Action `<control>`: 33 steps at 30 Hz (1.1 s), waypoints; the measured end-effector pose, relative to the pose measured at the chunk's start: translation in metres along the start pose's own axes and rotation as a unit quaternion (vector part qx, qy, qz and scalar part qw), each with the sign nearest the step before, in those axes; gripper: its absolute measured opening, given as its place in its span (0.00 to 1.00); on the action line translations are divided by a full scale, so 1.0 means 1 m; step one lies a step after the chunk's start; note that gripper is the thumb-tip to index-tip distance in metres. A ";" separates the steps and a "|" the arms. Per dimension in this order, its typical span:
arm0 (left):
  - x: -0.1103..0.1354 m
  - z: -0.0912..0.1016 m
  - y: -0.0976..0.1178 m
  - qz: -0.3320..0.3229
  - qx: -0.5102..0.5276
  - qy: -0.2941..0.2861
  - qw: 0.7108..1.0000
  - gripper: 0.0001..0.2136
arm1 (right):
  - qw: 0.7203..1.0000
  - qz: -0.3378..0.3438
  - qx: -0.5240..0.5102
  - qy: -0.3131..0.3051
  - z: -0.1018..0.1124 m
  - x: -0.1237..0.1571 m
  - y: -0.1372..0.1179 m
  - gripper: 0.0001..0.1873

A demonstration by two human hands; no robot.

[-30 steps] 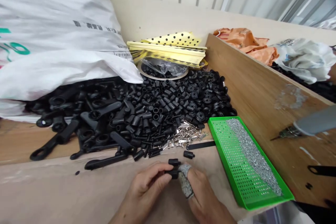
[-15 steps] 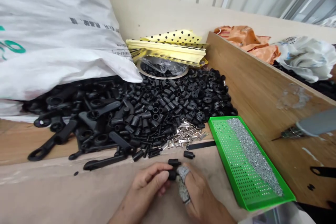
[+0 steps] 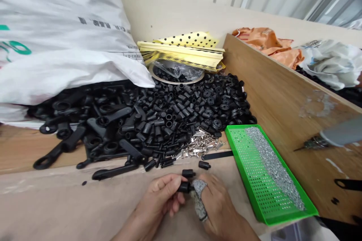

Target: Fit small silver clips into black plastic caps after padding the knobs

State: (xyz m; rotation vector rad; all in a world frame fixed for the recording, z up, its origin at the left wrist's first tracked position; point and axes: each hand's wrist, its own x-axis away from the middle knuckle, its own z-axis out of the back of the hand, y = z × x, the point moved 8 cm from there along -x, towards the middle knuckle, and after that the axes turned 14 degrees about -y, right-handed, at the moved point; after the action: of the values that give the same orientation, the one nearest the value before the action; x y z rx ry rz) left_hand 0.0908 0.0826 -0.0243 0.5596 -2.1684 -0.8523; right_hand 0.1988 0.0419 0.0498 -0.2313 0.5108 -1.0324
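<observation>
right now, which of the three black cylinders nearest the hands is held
The nearest cylinder, pinched by the left hand; the middle cylinder and far cylinder lie on the table.

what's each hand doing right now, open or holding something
Left hand: closed, holding a black cylindrical part.
Right hand: curled at that part's end; whether it grips cannot be told.

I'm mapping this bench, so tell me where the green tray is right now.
In the head view, the green tray lies at the right, between the right hand and the wooden board, its far end near the metal clips.
</observation>
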 end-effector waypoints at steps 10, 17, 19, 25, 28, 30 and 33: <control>0.001 0.003 0.001 -0.031 -0.069 0.012 0.997 0.22 | 0.953 -0.118 -0.247 -0.133 -0.027 0.016 0.017 0.19; 0.002 -0.003 0.016 -0.072 -0.186 -0.033 0.979 0.21 | 0.895 -0.240 -0.351 -0.133 -0.036 0.037 0.029 0.18; 0.002 -0.003 0.015 -0.062 -0.193 -0.035 0.979 0.22 | 0.912 -0.226 -0.312 -0.142 -0.034 0.033 0.029 0.21; -0.001 0.001 0.002 -0.022 -0.180 -0.027 0.983 0.23 | 0.968 -0.087 -0.150 -0.182 -0.033 0.013 0.018 0.27; 0.000 -0.004 0.012 -0.081 -0.254 -0.033 0.963 0.18 | 0.963 -0.119 -0.174 -0.169 -0.026 0.013 0.019 0.24; 0.007 -0.012 0.027 -0.156 -0.347 -0.038 0.924 0.11 | 0.943 -0.168 -0.223 -0.179 -0.027 0.020 0.024 0.24; 0.019 -0.028 0.043 -0.258 -0.457 -0.045 0.850 0.07 | 0.910 -0.217 -0.297 -0.193 -0.033 0.031 0.031 0.24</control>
State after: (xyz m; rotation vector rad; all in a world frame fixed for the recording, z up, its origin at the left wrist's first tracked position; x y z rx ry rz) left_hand 0.0942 0.0894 0.0297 0.5922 -1.4049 -2.0604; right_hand 0.2186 0.0322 -0.0007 -1.1118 0.4064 -1.1983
